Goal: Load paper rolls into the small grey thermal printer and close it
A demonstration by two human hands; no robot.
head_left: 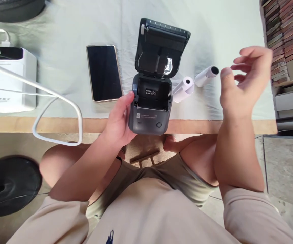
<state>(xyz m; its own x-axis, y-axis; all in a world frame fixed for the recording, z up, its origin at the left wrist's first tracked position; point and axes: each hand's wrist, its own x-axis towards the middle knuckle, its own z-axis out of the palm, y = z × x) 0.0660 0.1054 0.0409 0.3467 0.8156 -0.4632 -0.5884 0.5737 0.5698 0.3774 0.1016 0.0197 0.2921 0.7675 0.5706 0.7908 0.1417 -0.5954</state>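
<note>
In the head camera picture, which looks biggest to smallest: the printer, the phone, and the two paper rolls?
1. Printer, lid open.
2. Phone.
3. The two paper rolls look alike, so no ranking.

The bare left forearm runs up from seven o'clock toward the centre, ending in the left hand (pixel 118 123), which is cupped with its palm turned inward and its thumb stretched toward twelve o'clock. The right forearm rises almost straight up at four o'clock. The right hand (pixel 243 81) hangs lifted at two o'clock, empty, fingers loosely curled and spread, thumb pointing upward, palm turned toward nine o'clock.
</note>
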